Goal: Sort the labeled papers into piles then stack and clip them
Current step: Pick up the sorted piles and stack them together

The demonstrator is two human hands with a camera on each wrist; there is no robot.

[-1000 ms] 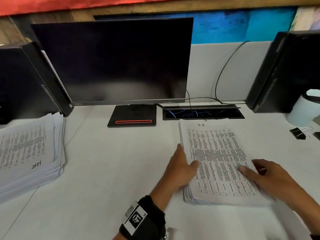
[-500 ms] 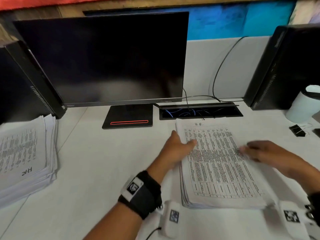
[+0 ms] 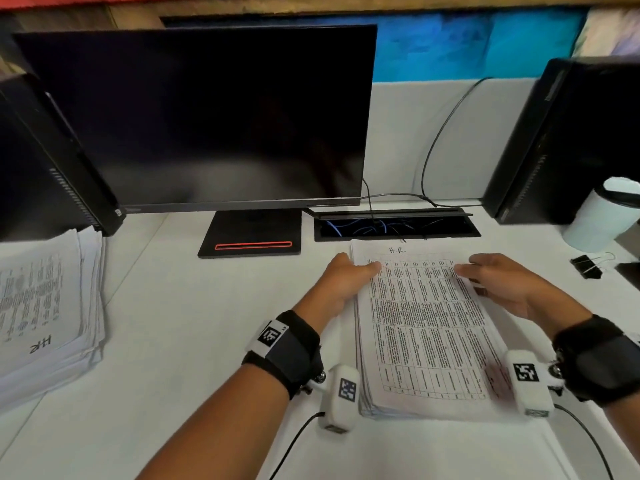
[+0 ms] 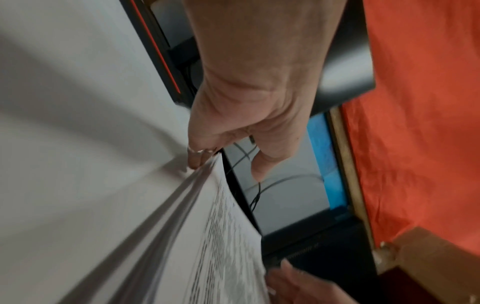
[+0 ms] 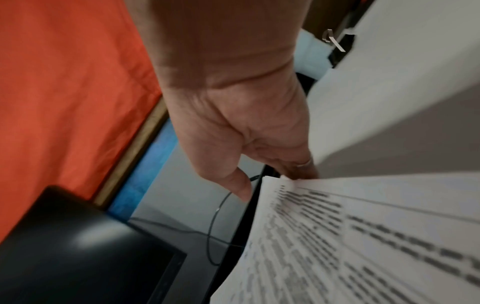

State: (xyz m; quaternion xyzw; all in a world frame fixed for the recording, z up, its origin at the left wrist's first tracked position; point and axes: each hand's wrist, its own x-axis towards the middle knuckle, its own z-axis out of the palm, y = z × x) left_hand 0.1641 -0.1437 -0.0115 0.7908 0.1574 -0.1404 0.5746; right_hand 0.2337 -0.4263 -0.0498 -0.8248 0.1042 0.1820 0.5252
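While on the desk [image 3: 194, 341] — stack [image 3: 426, 334] between 2 hands [image 3: 337, 285] [image 3: 509, 289]

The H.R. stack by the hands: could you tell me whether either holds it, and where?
H.R. stack, pressed between them: left hand on its left edge, right hand on its right edge, near the far corners.

Printed stack [image 3: 422, 341] marked H.R. lies flat centrally, another HR pile [image 3: 45, 306] left, binder clip [image 3: 585, 266] right.

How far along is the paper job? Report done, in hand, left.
Done: sheets gathered into a middle stack and a left pile, both marked HR. In hand: left hand and right hand press the stack's side edges, apparently squaring it. Left: clipping; the binder clip lies unused.
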